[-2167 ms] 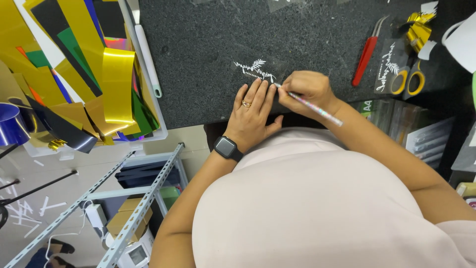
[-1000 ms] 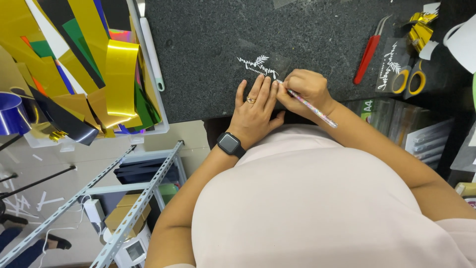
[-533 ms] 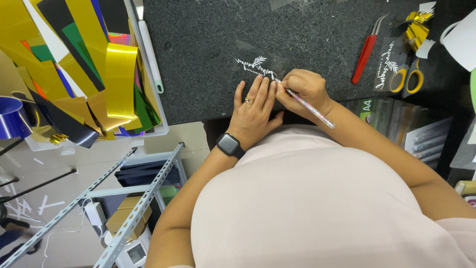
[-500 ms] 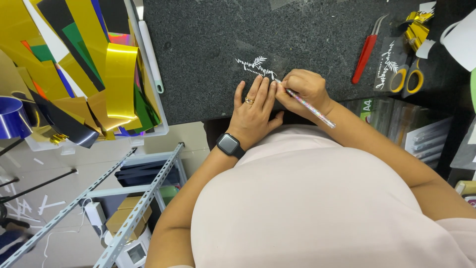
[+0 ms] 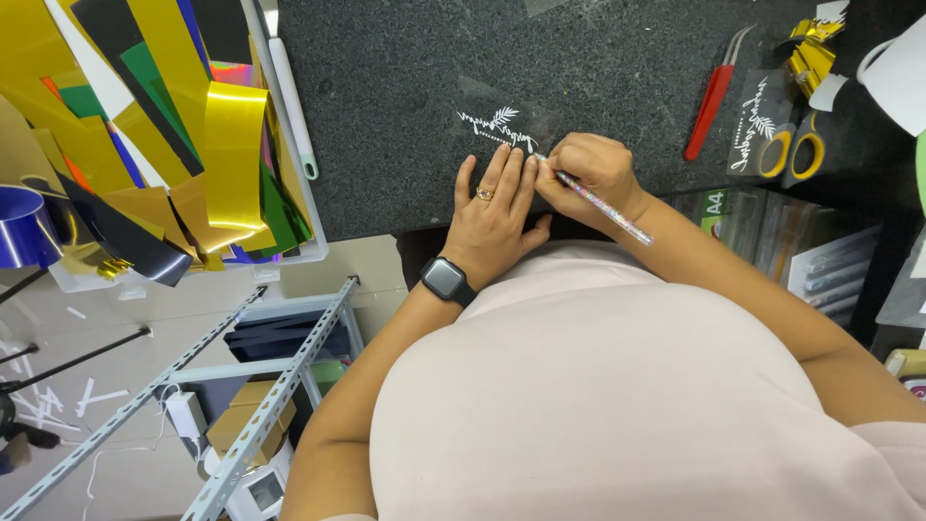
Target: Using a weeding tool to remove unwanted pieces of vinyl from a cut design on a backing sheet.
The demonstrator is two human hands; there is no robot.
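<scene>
1. Decal (image 5: 497, 125) — the white leafy cut-out lies flat on the dark worktop (image 5: 405, 77), just beyond my fingertips, under a clear film I can barely make out.
2. My left hand (image 5: 494, 207) lies flat and open on the worktop, fingers spread toward the decal; it grips nothing. A ring sits on one finger and a dark watch (image 5: 446, 280) on the wrist.
3. My right hand (image 5: 588, 174) is closed around the pen tool (image 5: 603, 205), its tip down close to my left fingertips, at the decal's near edge.
4. Since a second ago, little has changed: both hands have kept their places and the tool's angle has shifted only slightly — I judge this slow, fine picking at one spot, not yet finished.
5. On the worktop to the right lie red tweezers (image 5: 712, 96), yellow-handled scissors (image 5: 793, 150), gold scraps and a second small decal sheet (image 5: 750, 135).
6. To the left, a bin (image 5: 289, 145) is stuffed with gold, green, blue and black sheet offcuts.
7. Below the edge I see a pale floor with paper slivers and a metal rack (image 5: 260, 405).
</scene>
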